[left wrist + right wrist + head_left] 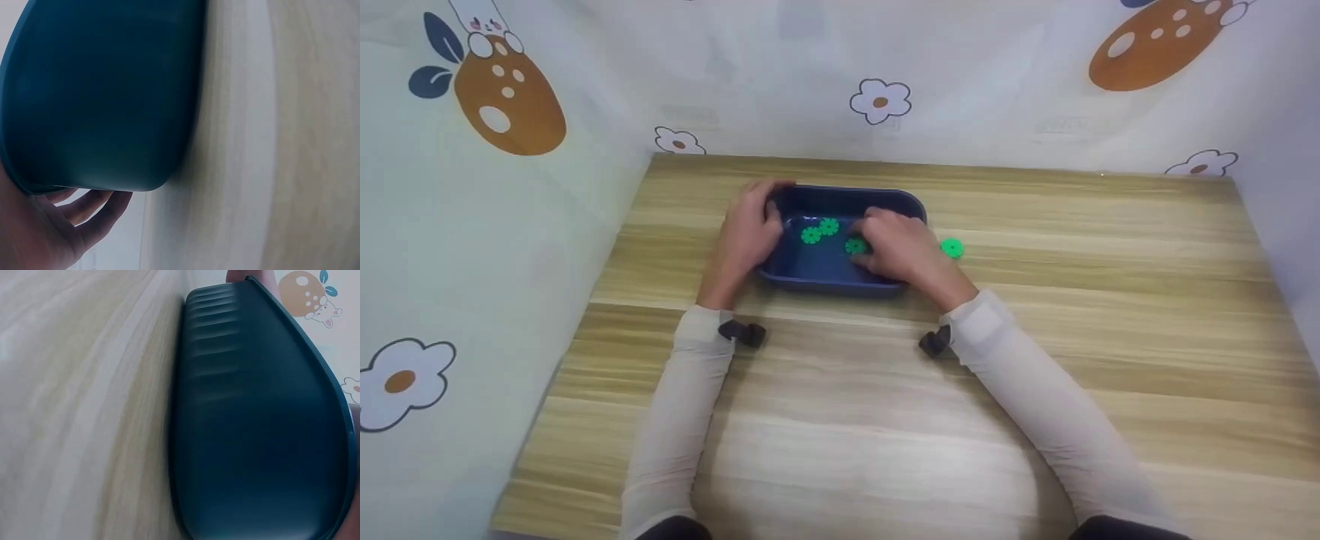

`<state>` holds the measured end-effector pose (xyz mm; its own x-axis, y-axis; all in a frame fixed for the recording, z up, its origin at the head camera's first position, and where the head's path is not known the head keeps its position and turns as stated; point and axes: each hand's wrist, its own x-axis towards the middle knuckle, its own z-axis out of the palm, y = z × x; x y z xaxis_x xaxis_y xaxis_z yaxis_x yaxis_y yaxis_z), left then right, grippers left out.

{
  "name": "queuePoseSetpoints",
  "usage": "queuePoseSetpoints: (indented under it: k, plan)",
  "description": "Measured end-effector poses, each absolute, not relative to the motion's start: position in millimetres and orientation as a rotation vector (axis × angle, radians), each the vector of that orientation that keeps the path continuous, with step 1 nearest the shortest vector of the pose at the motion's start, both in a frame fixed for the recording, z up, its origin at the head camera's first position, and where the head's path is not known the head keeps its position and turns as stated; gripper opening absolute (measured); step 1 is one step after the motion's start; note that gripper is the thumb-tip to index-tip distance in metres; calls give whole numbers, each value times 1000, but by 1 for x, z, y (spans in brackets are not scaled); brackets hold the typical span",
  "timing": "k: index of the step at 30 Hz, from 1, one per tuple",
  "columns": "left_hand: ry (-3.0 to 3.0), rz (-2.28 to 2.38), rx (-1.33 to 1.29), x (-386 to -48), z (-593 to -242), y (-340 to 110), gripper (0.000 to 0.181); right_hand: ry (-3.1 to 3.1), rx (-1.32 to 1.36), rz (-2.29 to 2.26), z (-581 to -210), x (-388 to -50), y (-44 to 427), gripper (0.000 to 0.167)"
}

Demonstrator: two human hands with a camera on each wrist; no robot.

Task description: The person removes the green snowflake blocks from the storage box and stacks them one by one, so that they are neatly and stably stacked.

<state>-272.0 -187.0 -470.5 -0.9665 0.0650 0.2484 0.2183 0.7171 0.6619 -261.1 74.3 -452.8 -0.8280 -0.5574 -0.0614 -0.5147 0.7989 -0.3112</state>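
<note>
A dark blue rectangular tub (840,285) stands on the table. My left hand (748,231) grips its left end, thumb inside the rim; in the left wrist view the fingers of the left hand (73,225) lie against the outside of the tub (107,101). My right hand (901,247) reaches over the right part into the tub, its thumb and fingertips around a green notched disc (856,246). Two more green discs (811,235) lie together inside, left of that hand. The right wrist view shows mostly the tub's outer side (259,410).
Another green disc (952,248) lies on the wooden table (1110,300) just outside the tub's right end, close to my right wrist. A wall covering (780,90) with flower and fruit prints stands behind the table and along its left side.
</note>
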Motion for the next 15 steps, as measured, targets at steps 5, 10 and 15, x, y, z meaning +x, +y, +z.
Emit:
queuePoseSetpoints:
  k: [5, 10, 15]
  plan:
    - [-2713, -1084, -228, -272, -471, -187, 50, 2846, -823, -429, -453, -261, 73, 36]
    - [-2713, -1056, -232, -272, -472, -188, 48, 2854, -811, -423, -453, -261, 74, 29]
    - [-2716, -1057, -223, -271, -472, -188, 48, 2859, -811, -397, -452, -261, 74, 30]
